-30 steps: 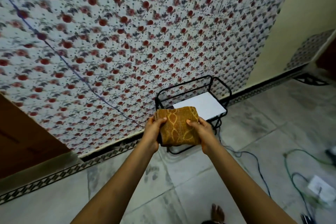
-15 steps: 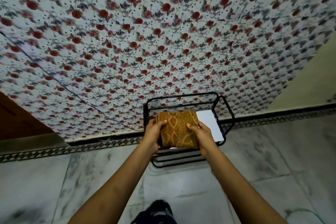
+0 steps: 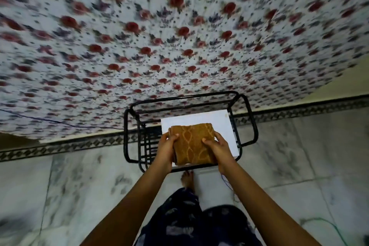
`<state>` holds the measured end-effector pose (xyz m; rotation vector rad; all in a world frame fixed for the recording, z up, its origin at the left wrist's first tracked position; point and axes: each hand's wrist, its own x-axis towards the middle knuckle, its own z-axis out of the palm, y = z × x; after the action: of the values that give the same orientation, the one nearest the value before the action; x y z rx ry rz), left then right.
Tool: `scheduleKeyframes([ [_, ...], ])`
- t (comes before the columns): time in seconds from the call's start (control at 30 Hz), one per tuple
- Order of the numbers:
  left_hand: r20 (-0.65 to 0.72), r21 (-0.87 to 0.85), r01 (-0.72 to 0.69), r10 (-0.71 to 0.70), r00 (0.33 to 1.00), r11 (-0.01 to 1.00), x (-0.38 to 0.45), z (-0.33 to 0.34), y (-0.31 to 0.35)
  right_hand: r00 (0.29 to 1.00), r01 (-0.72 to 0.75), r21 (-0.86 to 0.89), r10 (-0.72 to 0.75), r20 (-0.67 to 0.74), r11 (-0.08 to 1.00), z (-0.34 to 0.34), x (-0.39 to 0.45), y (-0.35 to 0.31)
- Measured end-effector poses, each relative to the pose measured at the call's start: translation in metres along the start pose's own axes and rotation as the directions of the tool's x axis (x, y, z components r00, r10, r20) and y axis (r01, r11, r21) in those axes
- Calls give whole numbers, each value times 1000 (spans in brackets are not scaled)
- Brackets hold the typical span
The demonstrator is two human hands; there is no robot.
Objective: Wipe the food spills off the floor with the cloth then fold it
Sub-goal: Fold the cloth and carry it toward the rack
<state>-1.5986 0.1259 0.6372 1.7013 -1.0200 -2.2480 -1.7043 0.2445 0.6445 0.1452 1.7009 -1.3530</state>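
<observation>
The brown patterned cloth (image 3: 191, 144) is folded into a thick rectangle and held out in front of me, over a black wire rack (image 3: 129, 130). My left hand (image 3: 166, 148) grips its left edge, thumb on top. My right hand (image 3: 216, 149) grips the right edge the same way. A white sheet (image 3: 217, 124) lies on the rack's top shelf, partly hidden under the cloth. The grey marble floor (image 3: 79, 185) around the rack shows dark veining; I cannot make out any spills on it.
The rack stands against a wall covered in red-flower fabric (image 3: 179, 36), with a patterned skirting strip (image 3: 69, 146) at its base. My bare foot (image 3: 187, 178) is just before the rack. A thin blue cable (image 3: 229, 187) and a green cable (image 3: 327, 223) lie on the floor to the right.
I have stepped closer to the rack and the view has tilted down. The folded cloth, held in both hands throughout, has come lower over the white sheet.
</observation>
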Motion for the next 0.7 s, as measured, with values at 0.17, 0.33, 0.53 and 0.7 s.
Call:
scheduleKeyframes([
  [0.17,-92,23,97,-94,991,995,96,17,-18,1000,1,-97,-3,-20,995,-2,94,16],
  [0.33,-180,28,79,-72,981,997,186,36,-40,994,-103,-129,97,-52,986,-6,193,53],
  [0.53,-201,43,77,-67,977,996,256,53,-71,994,-99,-198,90,-57,975,-19,274,84],
  [0.7,-215,35,43,-35,976,998,280,55,-80,1000,-17,-342,16,-6,940,-24,305,92],
])
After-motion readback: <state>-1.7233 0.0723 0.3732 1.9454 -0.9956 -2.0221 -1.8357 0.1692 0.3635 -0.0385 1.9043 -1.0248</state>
